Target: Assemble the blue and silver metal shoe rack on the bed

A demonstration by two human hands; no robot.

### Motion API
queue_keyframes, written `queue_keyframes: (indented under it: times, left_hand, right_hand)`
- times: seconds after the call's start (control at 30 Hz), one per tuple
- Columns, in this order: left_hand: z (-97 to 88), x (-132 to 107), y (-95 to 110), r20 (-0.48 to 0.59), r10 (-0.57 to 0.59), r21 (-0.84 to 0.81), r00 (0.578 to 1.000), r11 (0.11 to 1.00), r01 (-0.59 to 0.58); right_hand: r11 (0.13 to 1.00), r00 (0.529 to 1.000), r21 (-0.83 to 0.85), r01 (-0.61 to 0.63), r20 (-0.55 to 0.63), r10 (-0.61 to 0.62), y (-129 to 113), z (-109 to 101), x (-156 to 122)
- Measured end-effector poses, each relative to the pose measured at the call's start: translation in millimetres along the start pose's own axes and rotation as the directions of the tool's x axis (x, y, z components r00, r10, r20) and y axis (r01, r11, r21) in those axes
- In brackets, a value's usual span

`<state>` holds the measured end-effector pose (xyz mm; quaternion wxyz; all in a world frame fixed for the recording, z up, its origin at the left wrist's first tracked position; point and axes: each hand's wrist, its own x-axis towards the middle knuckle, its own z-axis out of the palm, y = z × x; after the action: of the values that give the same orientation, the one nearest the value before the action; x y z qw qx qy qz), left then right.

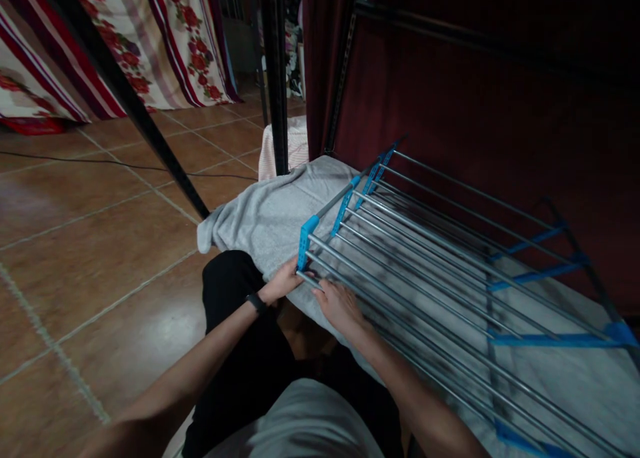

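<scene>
A drying rack (425, 265) of thin metal rods with blue plastic end pieces lies across the grey blanket in front of me. At its near left corner, my left hand (284, 279) is closed around the lower end of a blue bracket (304, 245); a dark band is on that wrist. Just to the right, the fingers of my right hand (340, 305) are curled on the outermost rod (311, 281) by its end. Both hands are close together, and their fingertips are partly hidden by the rod and bracket.
Under the rack, a grey blanket (270, 205) covers a low surface. Dark metal posts (277, 78) rise at its far left corner. A dark red curtain (425, 91) hangs behind. On the left lie a tiled floor (100, 218) and a thin black cable (125, 165) beneath a floral curtain (165, 38).
</scene>
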<state>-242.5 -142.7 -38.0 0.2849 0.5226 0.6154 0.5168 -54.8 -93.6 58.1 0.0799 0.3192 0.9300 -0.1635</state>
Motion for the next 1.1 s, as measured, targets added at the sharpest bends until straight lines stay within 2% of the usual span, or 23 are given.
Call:
queue_keyframes:
  times: [0.1,0.2,0.33,0.5,0.67,0.77,0.83,0.9,0.97,1.0,1.07,1.1]
  left_hand:
    - [15.3,-4,10,-0.129,-0.029,-0.083,0.991,0.996,0.018]
    - [26.7,-7,15,-0.202,-0.063,-0.145,0.977,0.989,0.034]
    - [31.5,-8,14,-0.219,-0.088,-0.198,0.972,0.979,0.044]
    - [29.1,-7,11,-0.26,-0.075,-0.187,0.963,0.982,0.026]
    - [21.7,-5,16,-0.203,-0.095,-0.117,0.975,0.991,0.072]
    - [17.1,0,17,-0.179,-0.09,-0.063,0.98,0.995,0.079]
    - [15.1,3,15,-0.191,-0.115,-0.037,0.975,0.993,0.11]
    - [13.6,4,12,-0.203,-0.147,-0.009,0.968,0.989,0.148]
    - [12.6,5,8,-0.206,-0.162,0.019,0.965,0.985,0.169]
    - [12.3,5,7,-0.209,-0.165,0.03,0.964,0.984,0.175]
    - [12.4,6,5,-0.214,-0.176,0.053,0.961,0.98,0.191]
    - [12.8,6,5,-0.217,-0.187,0.06,0.958,0.977,0.204]
  right_hand:
    - [1.0,1.0,-0.009,-0.006,-0.015,0.006,-2,0,-3]
    - [1.0,1.0,-0.019,-0.02,-0.019,0.02,-3,1,-2]
    - [0.999,0.997,-0.02,-0.032,-0.077,0.031,-2,5,-2]
    - [1.0,0.989,-0.006,-0.014,-0.146,0.013,-3,14,-1]
    - [0.999,0.953,-0.015,0.041,-0.3,-0.044,-7,17,-9]
    - [0.989,0.883,-0.032,0.144,-0.447,-0.143,-3,20,-28]
    - [0.981,0.84,-0.005,0.192,-0.517,-0.166,6,31,-52]
    - [0.979,0.817,0.098,0.177,-0.57,-0.091,21,52,-84]
    - [0.959,0.785,0.262,0.105,-0.613,0.082,45,80,-123]
    - [0.935,0.739,0.352,0.043,-0.641,0.207,59,95,-144]
    - [0.825,0.579,0.56,-0.077,-0.648,0.494,93,120,-188]
    - [0.725,0.407,0.677,-0.131,-0.63,0.662,111,129,-210]
